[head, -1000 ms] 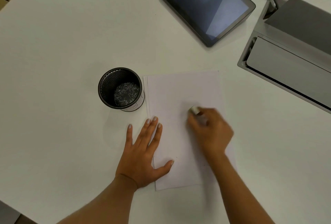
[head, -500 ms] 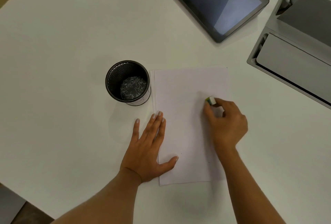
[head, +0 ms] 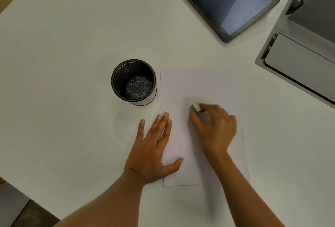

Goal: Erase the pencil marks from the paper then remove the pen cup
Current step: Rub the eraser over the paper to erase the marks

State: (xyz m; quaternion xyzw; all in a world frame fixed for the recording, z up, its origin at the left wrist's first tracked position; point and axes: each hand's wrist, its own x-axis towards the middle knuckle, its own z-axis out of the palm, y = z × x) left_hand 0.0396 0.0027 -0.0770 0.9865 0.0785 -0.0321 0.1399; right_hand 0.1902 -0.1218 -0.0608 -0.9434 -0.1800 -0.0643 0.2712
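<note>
A white sheet of paper (head: 195,85) lies on the white table, its left edge beside a black mesh pen cup (head: 133,82) that stands upright with no pens in it. My left hand (head: 154,147) lies flat with fingers spread, pressing on the paper's lower left edge. My right hand (head: 213,128) grips a small white eraser (head: 196,107) with its tip on the middle of the sheet; the hand is motion-blurred. Pencil marks are too faint to make out.
A dark tablet (head: 228,3) lies at the back right with a cable behind it. A grey box-like device (head: 299,58) sits at the right edge. The table's front left edge (head: 27,196) is close to my left arm.
My right hand rubbed the eraser to the right and has come back left toward the sheet's middle. My left hand stays flat on the paper. The camera shifted slightly.
</note>
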